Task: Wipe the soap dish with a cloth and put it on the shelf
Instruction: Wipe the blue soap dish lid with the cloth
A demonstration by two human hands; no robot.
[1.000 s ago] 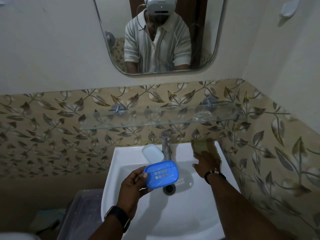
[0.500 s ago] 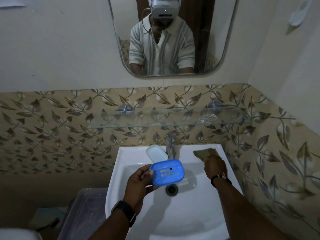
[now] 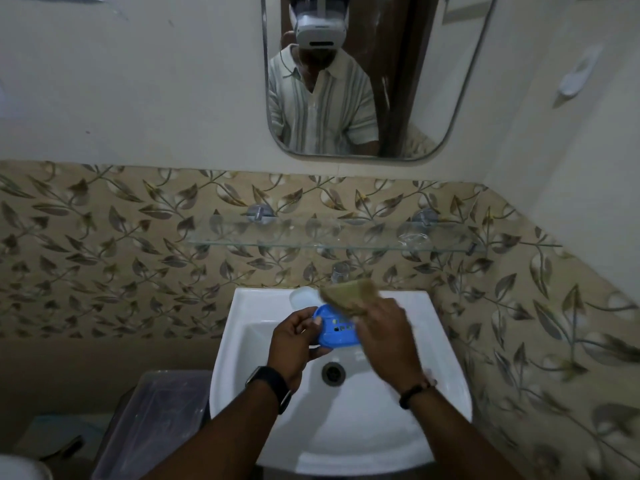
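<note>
The right hand [image 3: 384,337] has left the back right corner of the sink [image 3: 239,327], where it was taking the cloth [image 3: 348,294] half a second ago, and now it brings this cloth over to the soap dish [image 3: 337,329]. The blue soap dish is in the air above the basin, a little behind the drain [image 3: 333,373], with its slotted inner face turned up toward the person. The left hand [image 3: 294,344] pinches its left edge, thumb on top and fingers curled below, I think in order to leave the inside free for wiping. The right hand covers the right end of the dish. Its fingers are closed around the cloth, which sticks out beyond them over the far rim of the dish. This part is blurred, so I cannot tell if the cloth already rubs the plastic. The dish is therefore between both hands. Holding it above the basin seems sensible, since drops would fall into the sink. A white bar of soap [image 3: 303,296] lies on the back ledge, just behind the dish. The glass shelf [image 3: 311,239], where the dish must go, is on the wall above, well apart from the hands.
</note>
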